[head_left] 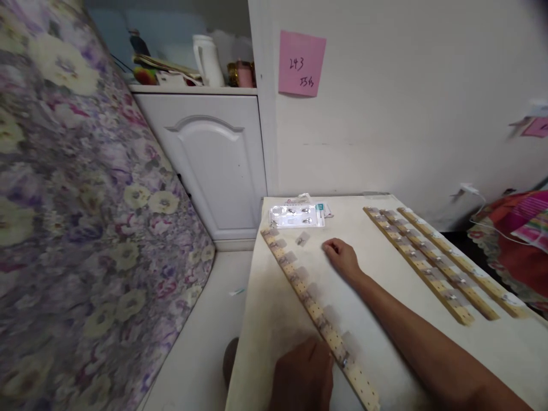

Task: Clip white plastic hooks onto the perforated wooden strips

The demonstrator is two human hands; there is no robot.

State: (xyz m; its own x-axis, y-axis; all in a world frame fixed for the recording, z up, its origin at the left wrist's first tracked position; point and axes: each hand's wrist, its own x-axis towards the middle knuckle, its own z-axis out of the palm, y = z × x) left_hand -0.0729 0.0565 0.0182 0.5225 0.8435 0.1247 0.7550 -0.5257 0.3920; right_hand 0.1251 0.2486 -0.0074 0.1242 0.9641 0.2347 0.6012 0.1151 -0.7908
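A long wooden strip [315,311] with rows of small holes runs slantwise along the table's left part. Small metal pieces on clear plastic squares sit along it at intervals. My left hand [302,374] is at the strip's near end, dark and slightly blurred, its fingers closed against the edge beside a metal piece [345,361]. Whatever it pinches is hidden. Right of the strip's far half, my right hand [342,257] rests on the table with fingers curled in; I cannot make out anything inside them. A loose clear square with a small metal piece [302,238] lies to its left.
Clear blister packaging [297,217] lies at the table's far left corner. Several similar wooden strips [422,265] lie side by side at the right. A floral curtain [107,228] and a white cabinet [205,165] stand left, a wall [385,103] behind.
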